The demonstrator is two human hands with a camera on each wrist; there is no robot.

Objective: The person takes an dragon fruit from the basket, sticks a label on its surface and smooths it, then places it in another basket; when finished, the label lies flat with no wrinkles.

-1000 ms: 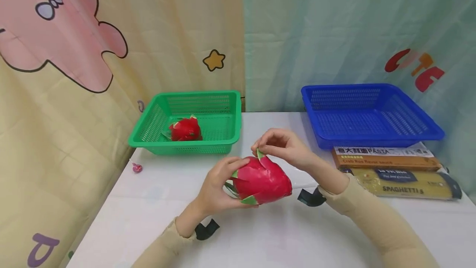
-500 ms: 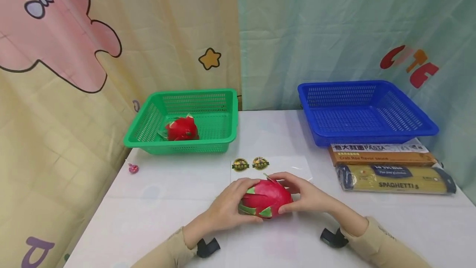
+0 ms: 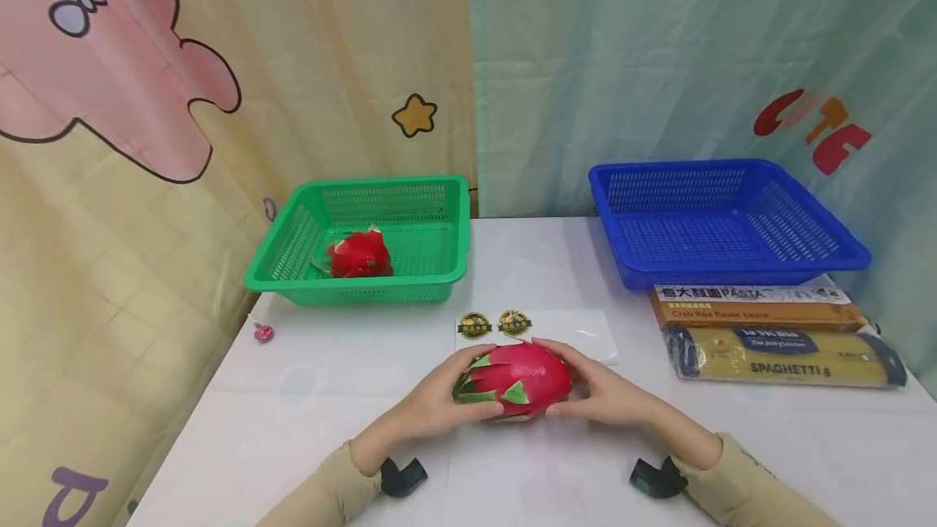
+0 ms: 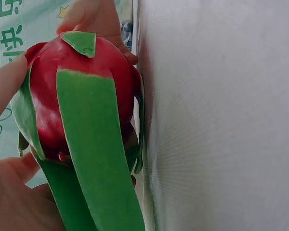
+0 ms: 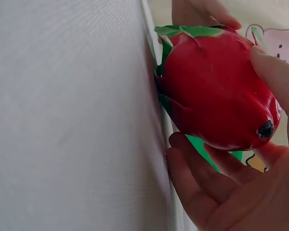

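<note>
A red dragon fruit with green-tipped scales lies on its side between my two hands, low over the white table in front of a sticker sheet. My left hand grips its leafy end, thumb on the near side and fingers on the far side. Long green leaves stick out of that end in the left wrist view. Around the other end curls my right hand, its thumb on the red skin. A dark spot marks this end. Two round gold-and-black stickers show on the sheet.
A green basket with another dragon fruit stands at the back left. At the back right is a blue basket, with a pasta box and a spaghetti pack before it. A small wrapped lollipop lies far left.
The dragon fruit has come down toward the table and nearer me. My right hand has let go of a scale tip it pinched and now holds the fruit's right end. The stickers have come into view.
</note>
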